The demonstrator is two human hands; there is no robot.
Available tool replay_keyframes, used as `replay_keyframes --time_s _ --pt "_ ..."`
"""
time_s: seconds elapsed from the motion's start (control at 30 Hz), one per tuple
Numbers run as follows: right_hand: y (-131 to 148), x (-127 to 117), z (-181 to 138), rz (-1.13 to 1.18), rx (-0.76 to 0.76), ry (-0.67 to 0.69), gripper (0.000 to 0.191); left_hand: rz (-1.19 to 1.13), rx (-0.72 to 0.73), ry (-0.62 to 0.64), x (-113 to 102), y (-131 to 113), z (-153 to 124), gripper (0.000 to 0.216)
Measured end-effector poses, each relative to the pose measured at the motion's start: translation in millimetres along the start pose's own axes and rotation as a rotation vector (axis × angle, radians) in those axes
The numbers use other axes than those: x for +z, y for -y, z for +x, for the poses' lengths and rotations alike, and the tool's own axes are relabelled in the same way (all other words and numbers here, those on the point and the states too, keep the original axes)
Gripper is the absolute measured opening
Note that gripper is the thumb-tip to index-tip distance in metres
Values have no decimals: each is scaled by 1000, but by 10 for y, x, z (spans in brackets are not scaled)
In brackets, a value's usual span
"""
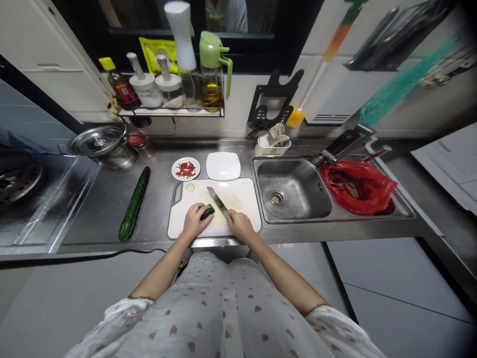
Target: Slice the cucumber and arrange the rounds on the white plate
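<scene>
The left hand (195, 220) grasps a dark-green cylindrical cucumber piece (207, 212) on a white rectangular cutting board (244, 199). The right hand (240, 224) grips the handle of a steel-bladed knife (218, 200). Blade contact with the piece cannot be confirmed. A pale round slice (190, 187) lies near the board's upper-left corner.

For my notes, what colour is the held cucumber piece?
The cucumber piece is dark green, shown in the head view.

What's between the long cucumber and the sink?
The head view shows a cutting board, with two plates behind it. On it lies a round slice; the left hand grips a cucumber piece there, the right hand holds a knife.
</scene>
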State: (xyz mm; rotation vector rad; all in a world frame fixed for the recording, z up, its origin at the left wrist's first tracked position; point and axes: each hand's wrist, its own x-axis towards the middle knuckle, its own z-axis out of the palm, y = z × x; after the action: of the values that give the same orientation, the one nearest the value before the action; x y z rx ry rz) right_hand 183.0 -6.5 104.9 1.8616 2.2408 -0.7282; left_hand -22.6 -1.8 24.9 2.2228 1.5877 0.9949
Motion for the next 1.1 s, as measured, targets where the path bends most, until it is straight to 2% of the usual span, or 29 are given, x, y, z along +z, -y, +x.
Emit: replay_keyframes --time_s 0.47,1.1 --pt "130 -51 -43 10 -30 42 26 -17 -24 -33 94 66 -34 27" --pt "179 -52 -47 -11 -46 67 25 -1 55 -15 135 98 -61 26"
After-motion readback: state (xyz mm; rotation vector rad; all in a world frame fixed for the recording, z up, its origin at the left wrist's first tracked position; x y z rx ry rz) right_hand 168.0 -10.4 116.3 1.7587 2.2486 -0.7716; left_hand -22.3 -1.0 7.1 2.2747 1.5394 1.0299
